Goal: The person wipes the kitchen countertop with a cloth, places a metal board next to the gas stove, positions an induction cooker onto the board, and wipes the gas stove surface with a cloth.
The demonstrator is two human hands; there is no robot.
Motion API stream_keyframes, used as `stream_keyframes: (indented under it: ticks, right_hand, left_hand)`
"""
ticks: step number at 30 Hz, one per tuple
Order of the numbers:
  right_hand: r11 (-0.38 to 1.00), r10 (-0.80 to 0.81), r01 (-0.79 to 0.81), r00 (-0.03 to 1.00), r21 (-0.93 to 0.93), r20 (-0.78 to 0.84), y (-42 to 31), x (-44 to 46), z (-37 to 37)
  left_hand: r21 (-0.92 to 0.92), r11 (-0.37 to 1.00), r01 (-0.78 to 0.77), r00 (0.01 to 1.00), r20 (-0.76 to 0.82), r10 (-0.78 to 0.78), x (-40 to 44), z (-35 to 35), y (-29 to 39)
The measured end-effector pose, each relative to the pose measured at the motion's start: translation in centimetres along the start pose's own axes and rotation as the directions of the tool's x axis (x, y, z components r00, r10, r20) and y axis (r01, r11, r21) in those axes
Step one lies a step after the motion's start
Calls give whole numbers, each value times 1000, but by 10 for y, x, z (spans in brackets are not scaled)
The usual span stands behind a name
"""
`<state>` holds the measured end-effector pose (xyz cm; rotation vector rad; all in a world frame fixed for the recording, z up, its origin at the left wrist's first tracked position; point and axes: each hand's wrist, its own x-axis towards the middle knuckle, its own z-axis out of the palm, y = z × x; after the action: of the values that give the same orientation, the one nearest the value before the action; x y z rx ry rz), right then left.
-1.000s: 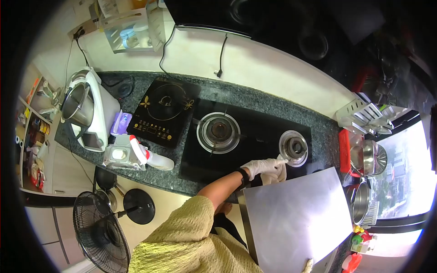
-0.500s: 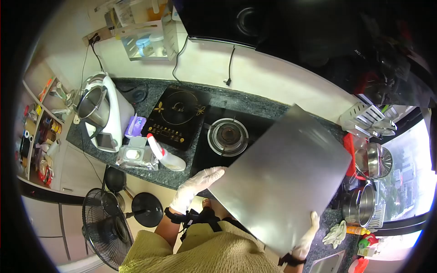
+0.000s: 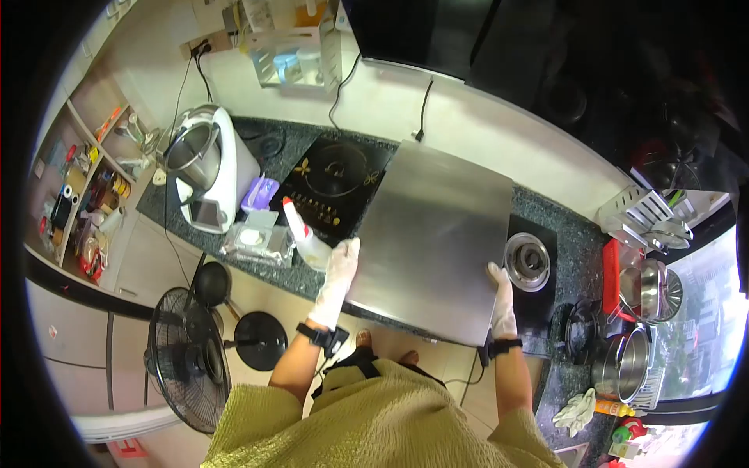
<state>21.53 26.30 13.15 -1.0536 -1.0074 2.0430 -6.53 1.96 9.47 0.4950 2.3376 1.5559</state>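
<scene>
A large flat stainless steel sheet (image 3: 437,242) covers the left part of the gas stove and hides the burner there. My left hand (image 3: 340,269), in a whitish glove, grips its left edge near the front corner. My right hand (image 3: 502,298), also gloved, holds the right edge, with the thumb on the top face. Fingers under the sheet are hidden. Right of the sheet, the gas burner (image 3: 528,262) shows in the black stove top. A white spray bottle (image 3: 309,248) with a red nozzle stands beside my left hand.
On the counter's left are a black induction cooktop (image 3: 331,175), a white food processor (image 3: 230,168), a purple packet (image 3: 260,193) and a wipes pack (image 3: 261,243). Steel pots (image 3: 622,360) and a cloth (image 3: 576,412) sit right. A fan (image 3: 187,359) stands on the floor.
The steel sheet has gone from tilted over the right side of the stove to nearly level over its left side. Both hands moved with it, and the right burner came into view.
</scene>
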Motion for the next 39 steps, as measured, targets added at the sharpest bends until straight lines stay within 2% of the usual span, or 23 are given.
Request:
stream_keyframes:
  ticks: [3,5,8,11,13,16,17,23,27,30,32,39]
  right_hand:
    - [995,94,-94,996,24,6,-6,8,17]
    - [999,44,-43,996,16,-78,-7,1,31]
    - [995,68,-59,991,79,-116,-18,-22,59]
    - [979,168,-163,985,122,-38,-19,-24,72]
    - [951,241,-255,965,173,101,-28,-32,81]
    - [974,214,-216,976,71,32,-16,-17,77]
    - [960,264,-268,963,78,57,-17,-11,73]
    - [996,38,-49,988,-72,-153,-10,-15,58]
    - [989,-34,4,980,-151,-196,-20,-21,66]
    - [965,-72,8,969,-263,-235,1,5,33]
    - [970,-84,42,982,-240,-168,-1,5,33]
    - [953,-148,47,933,-299,-327,22,24,16]
  left_hand:
    - [79,993,89,996,-17,-88,12,-4,9]
    - [118,985,129,991,-42,-124,16,-5,6]
    - [149,981,121,990,-83,-110,15,-8,3]
    - [171,979,106,989,-125,-85,12,-7,-7]
    - [227,969,98,986,-156,-63,10,-6,-14]
    - [266,960,84,983,-178,-37,13,1,-28]
    - [278,957,85,984,-173,-38,13,2,-24]
    - [295,954,59,990,-142,-17,19,17,-13]
    - [317,946,69,993,-110,-36,22,22,-3]
    - [323,944,62,995,-97,-32,25,29,-11]
    - [319,945,70,996,-75,-48,25,31,-14]
    - [300,951,80,995,-83,-58,28,36,-37]
